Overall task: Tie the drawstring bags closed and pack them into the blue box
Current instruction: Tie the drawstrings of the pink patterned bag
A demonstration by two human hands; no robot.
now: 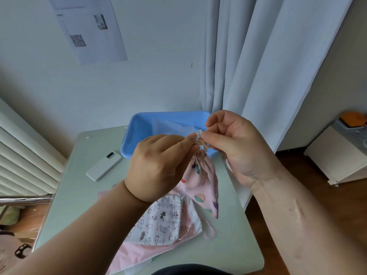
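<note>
A pink drawstring bag [200, 179] with small coloured prints hangs in the air from its beige drawstring [200, 140], its mouth gathered tight. My left hand [156, 165] pinches the cord from the left and my right hand [236, 143] pinches a small loop of it from the right, just above the bag. The blue box [137, 132] stands behind my hands at the far side of the table. A white bag with cat prints [158, 221] lies on a plain pink bag [139, 253] on the table below.
A white phone [104, 165] lies face down left of the box on the pale green table [79, 195]. A radiator stands at the left, a curtain hangs behind the box, and a white cabinet [337, 155] sits on the wooden floor at the right.
</note>
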